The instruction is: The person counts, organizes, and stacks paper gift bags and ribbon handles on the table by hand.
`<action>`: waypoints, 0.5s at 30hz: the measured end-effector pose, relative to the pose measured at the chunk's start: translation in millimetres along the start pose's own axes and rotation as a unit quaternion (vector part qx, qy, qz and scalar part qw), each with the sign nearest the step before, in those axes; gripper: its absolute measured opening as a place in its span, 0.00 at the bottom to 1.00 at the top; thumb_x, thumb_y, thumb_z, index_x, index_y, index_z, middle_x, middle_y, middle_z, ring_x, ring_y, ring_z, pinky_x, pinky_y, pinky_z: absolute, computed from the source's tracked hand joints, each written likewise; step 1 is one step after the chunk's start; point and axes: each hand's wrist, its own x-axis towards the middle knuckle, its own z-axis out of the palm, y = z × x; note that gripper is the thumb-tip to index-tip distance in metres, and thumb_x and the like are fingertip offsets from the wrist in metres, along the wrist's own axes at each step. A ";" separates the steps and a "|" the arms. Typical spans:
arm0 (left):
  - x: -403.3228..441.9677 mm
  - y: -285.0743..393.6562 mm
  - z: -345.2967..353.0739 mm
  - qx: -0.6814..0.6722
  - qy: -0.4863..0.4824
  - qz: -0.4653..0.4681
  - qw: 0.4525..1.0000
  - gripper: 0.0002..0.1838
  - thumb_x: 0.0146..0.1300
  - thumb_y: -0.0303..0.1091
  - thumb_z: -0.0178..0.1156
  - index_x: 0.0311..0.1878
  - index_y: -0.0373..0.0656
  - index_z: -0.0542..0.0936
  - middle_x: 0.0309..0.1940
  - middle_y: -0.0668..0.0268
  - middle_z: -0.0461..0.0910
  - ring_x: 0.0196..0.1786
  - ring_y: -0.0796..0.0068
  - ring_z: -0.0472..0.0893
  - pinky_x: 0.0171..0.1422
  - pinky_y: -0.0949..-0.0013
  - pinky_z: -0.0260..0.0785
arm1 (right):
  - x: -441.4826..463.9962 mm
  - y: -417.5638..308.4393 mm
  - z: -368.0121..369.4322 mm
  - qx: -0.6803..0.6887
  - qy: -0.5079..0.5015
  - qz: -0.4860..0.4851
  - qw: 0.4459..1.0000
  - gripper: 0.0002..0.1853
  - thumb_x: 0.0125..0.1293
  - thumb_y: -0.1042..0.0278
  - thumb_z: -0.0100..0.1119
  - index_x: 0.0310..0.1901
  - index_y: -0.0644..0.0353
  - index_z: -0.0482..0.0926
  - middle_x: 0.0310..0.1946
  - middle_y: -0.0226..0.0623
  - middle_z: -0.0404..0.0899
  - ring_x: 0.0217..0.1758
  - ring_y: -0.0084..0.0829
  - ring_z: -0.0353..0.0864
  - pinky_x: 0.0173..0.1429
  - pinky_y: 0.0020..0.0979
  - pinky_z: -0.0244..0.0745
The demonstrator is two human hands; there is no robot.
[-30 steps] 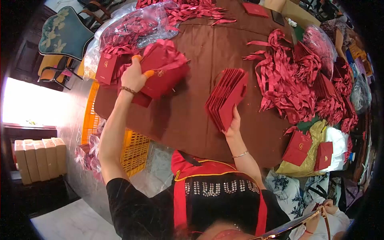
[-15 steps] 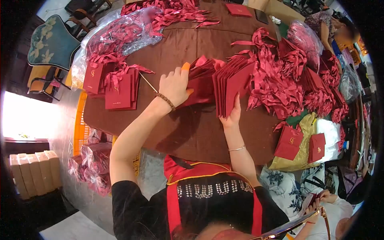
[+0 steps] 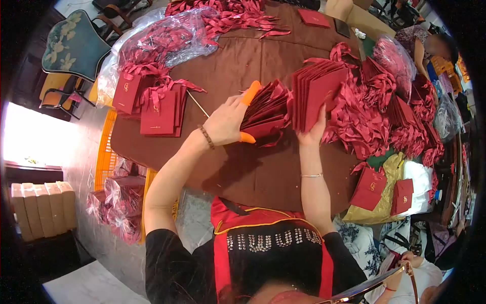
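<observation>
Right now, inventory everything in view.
Left stack: 1, red, centre
Right stack: 1, red, centre
Ribbon heap: 1, red, right
Tablecloth: 1, brown, centre
Stick: 1, pale, left of centre
Clear bags: several, transparent, both sides
Yellow bag: 1, yellow, right
Cartons: 5, brown, lower left
Wrapped packs: several, red, lower left
Crates: count unclear, orange, left
Floral chair: 1, green, upper left
Other people: at least 2, clothing mixed, right
Left hand: 1, orange-tipped, on left stack
Right hand: 1, bare, on right stack
</observation>
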 end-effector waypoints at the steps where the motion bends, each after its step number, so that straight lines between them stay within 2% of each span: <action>1: -2.0 -2.2 -2.7 0.001 0.001 -0.003 1.000 0.62 0.35 0.38 0.74 0.69 0.40 0.40 0.65 0.52 0.56 0.64 0.52 0.59 0.67 0.61 0.54 | 4.1 -1.0 0.1 0.001 0.000 0.003 1.000 0.27 0.66 0.48 0.42 0.60 0.59 0.63 0.56 0.41 0.69 0.57 0.43 0.70 0.59 0.47 0.67; 3: -6.9 -8.3 -8.0 -0.027 0.047 0.039 0.998 0.64 0.35 0.34 0.74 0.70 0.42 0.38 0.65 0.52 0.55 0.67 0.58 0.56 0.70 0.64 0.50 | 17.0 -9.2 -1.8 -0.054 0.085 -0.055 0.993 0.26 0.66 0.50 0.43 0.59 0.60 0.63 0.56 0.42 0.69 0.56 0.42 0.70 0.59 0.47 0.67; 4: -11.1 -13.6 -8.8 -0.108 0.025 -0.001 0.994 0.63 0.37 0.29 0.73 0.70 0.42 0.36 0.67 0.53 0.51 0.68 0.63 0.56 0.70 0.66 0.48 | 20.6 -11.7 -2.5 -0.054 0.063 -0.046 0.996 0.26 0.65 0.51 0.45 0.58 0.60 0.65 0.55 0.41 0.70 0.56 0.42 0.70 0.59 0.46 0.67; 5: -12.8 -18.8 -5.2 -0.106 0.026 -0.003 0.994 0.63 0.37 0.29 0.73 0.70 0.42 0.36 0.67 0.53 0.51 0.68 0.63 0.56 0.70 0.66 0.48 | 24.3 -12.6 -3.1 -0.052 0.063 -0.044 0.996 0.26 0.65 0.51 0.45 0.58 0.60 0.65 0.55 0.41 0.70 0.56 0.42 0.70 0.59 0.46 0.67; 7: -14.5 -25.4 -0.4 -0.307 -0.010 -0.004 0.952 0.60 0.40 0.24 0.70 0.70 0.42 0.35 0.68 0.53 0.49 0.67 0.62 0.58 0.70 0.66 0.50 | 31.4 -13.2 8.1 -0.090 0.097 -0.079 0.988 0.25 0.65 0.52 0.46 0.58 0.59 0.65 0.54 0.41 0.70 0.56 0.41 0.70 0.59 0.46 0.67; 8: -15.2 -28.3 0.3 -0.307 -0.007 -0.006 0.952 0.60 0.40 0.24 0.70 0.70 0.42 0.35 0.68 0.53 0.49 0.67 0.62 0.58 0.70 0.66 0.50 | 36.5 -17.9 5.7 -0.101 0.102 -0.079 0.986 0.25 0.64 0.52 0.47 0.58 0.59 0.65 0.54 0.41 0.70 0.56 0.42 0.71 0.59 0.46 0.66; 11: -12.1 -24.2 -4.0 -0.142 -0.073 -0.029 0.987 0.55 0.46 0.17 0.62 0.70 0.44 0.34 0.67 0.53 0.53 0.65 0.65 0.62 0.69 0.67 0.52 | 38.5 -26.8 22.9 -0.125 0.122 -0.121 0.977 0.26 0.63 0.52 0.48 0.58 0.59 0.65 0.55 0.40 0.70 0.56 0.42 0.70 0.60 0.47 0.66; 12: -12.7 -26.5 2.2 -0.207 0.002 -0.006 0.978 0.47 0.44 0.26 0.65 0.68 0.40 0.50 0.56 0.48 0.68 0.57 0.50 0.69 0.61 0.61 0.61 | 38.6 -33.5 26.6 -0.112 0.136 -0.115 0.978 0.26 0.62 0.53 0.50 0.59 0.59 0.65 0.55 0.40 0.70 0.56 0.42 0.70 0.60 0.47 0.65; 15: -15.2 -31.8 8.8 -0.174 0.022 -0.010 0.984 0.47 0.44 0.26 0.66 0.67 0.40 0.51 0.56 0.49 0.68 0.57 0.50 0.68 0.61 0.62 0.61 | 46.5 -57.9 1.6 -0.136 0.109 -0.158 0.972 0.27 0.61 0.52 0.51 0.59 0.59 0.65 0.56 0.39 0.69 0.56 0.42 0.69 0.60 0.47 0.65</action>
